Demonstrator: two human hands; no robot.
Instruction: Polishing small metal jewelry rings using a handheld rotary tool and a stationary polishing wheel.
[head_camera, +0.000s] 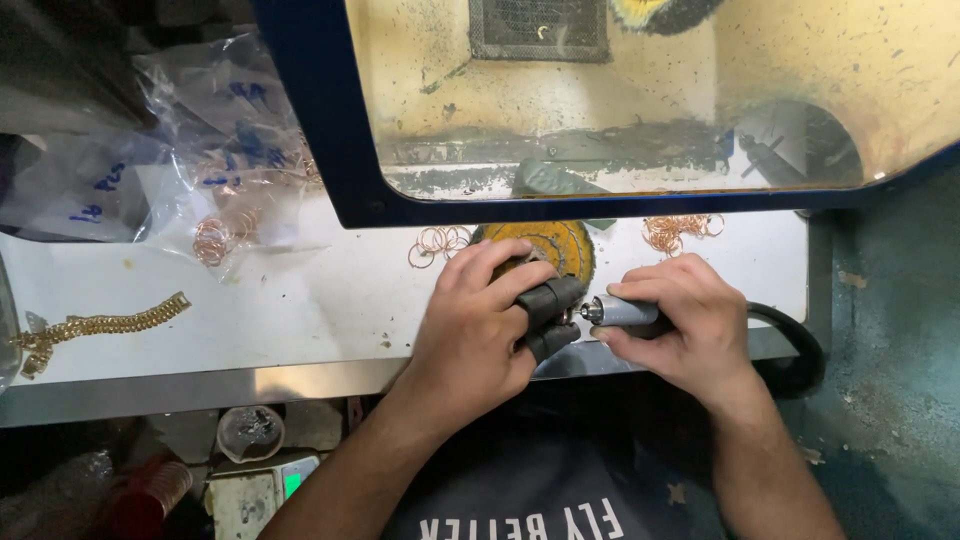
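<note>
The blue-framed hood (330, 130) with its stained yellow window fills the top of my view, and under it runs the white bench top (300, 300) with a metal front edge. At the left corner sits a heap of clear plastic bags (200, 130) holding thin copper-coloured rings, and below them a gold chain bracelet (100, 325) lies flat on the bench, well apart from my hands. A black hose (795, 345) loops off the bench's right end.

Just behind my hands is the yellow buffing wheel (560, 245), with loose copper rings (440, 242) to its left and another small tangle of rings (680, 232) to its right.

My left hand (470, 335) is closed, thumb and fingers wrapped in black guards (550, 300), pinching something small between them; it is too hidden for me to tell what it is. My right hand (685, 330) is clamped around the grey hand drill (620, 312), its metal tip aimed straight at the spot between my guarded fingertips, nearly touching. The two hands sit close together at the bench's front edge.

What worries me: the piece is tiny and held only by fingertips, so if the spinning tip catches, it could be flung away or twist out of my pinch. If the tip skips sideways, I'd guess it lands on my guarded fingers. My knuckles are also near the wheel, and the loose rings could be swept off by a careless move.
</note>
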